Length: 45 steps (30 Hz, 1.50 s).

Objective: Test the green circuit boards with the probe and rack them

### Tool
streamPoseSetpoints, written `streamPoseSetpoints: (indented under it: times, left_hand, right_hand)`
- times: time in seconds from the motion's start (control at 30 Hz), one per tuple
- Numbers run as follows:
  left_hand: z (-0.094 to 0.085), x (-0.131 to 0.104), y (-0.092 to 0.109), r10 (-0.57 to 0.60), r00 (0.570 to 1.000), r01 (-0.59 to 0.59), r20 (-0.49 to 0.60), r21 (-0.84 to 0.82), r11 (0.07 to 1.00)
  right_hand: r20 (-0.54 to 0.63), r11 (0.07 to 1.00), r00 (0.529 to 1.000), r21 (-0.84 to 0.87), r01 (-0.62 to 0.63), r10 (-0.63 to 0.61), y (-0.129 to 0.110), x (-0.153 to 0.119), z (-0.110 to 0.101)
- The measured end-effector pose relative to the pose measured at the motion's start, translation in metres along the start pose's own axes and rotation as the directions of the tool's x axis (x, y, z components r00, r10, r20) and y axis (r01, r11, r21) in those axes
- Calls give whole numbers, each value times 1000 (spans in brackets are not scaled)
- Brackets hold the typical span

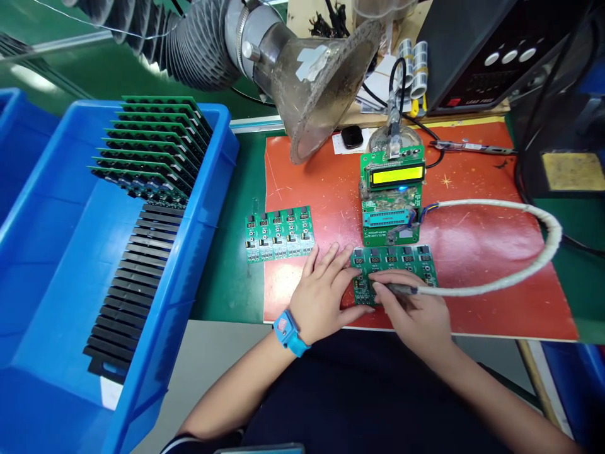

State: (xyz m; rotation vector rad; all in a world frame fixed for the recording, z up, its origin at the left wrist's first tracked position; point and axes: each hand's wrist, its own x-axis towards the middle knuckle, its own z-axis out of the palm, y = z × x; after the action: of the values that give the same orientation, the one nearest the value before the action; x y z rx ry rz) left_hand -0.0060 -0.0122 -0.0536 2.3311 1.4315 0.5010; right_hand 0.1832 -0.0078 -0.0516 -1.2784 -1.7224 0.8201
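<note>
My right hand point(416, 312) pinches a dark probe point(399, 289) whose white-sleeved cable point(501, 280) loops round to the programmer board point(392, 236). The probe's tip is over a green circuit board panel point(428, 257) with several small digit displays; my fingers hide where it meets the panel. My left hand point(319, 296) lies flat with fingers spread, its thumb and index finger by the panel's left edge. A second, similar panel point(278, 234) rests just beyond the left fingertips. Above the first panel, the programmer board has a lit yellow screen point(397, 175) and a teal socket point(386, 218).
At left stands a blue bin point(51, 252) with a black slotted rack point(127, 284) and several upright green boards point(155, 139). A fume extractor hood point(326, 82) hangs over the red mat point(496, 246). A black soldering station point(472, 57) is at back right, near tweezers point(472, 147).
</note>
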Motion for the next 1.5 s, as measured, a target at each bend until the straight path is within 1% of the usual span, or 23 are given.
streamPoseSetpoints:
  times: [0.33,0.53,0.73,0.83,1.07,1.3,1.5]
  left_hand:
    - [1,0,0,0,1000,0,-3,-3,1000]
    - [1,0,0,1,1000,-1,-10,-2,1000]
    - [0,0,0,-2,1000,2,-5,-8,1000]
    - [0,0,0,-2,1000,2,-4,-7,1000]
    - [1,0,0,-4,1000,4,-5,-5,1000]
    - [0,0,0,-2,1000,2,-5,-2,1000]
    - [-1,0,0,-7,1000,7,3,-10,1000]
  right_hand:
    - [30,998,999,-59,34,-33,1,3,0]
    - [16,996,999,-73,42,-41,1,4,3]
    - [-30,992,996,-94,79,-82,0,4,6]
    - [-22,993,997,-92,72,-74,0,4,5]
    - [20,996,1000,-84,15,-13,2,4,2]
    - [-4,999,1000,-44,8,-8,0,5,2]
    - [-2,998,1000,-66,11,-11,3,4,2]
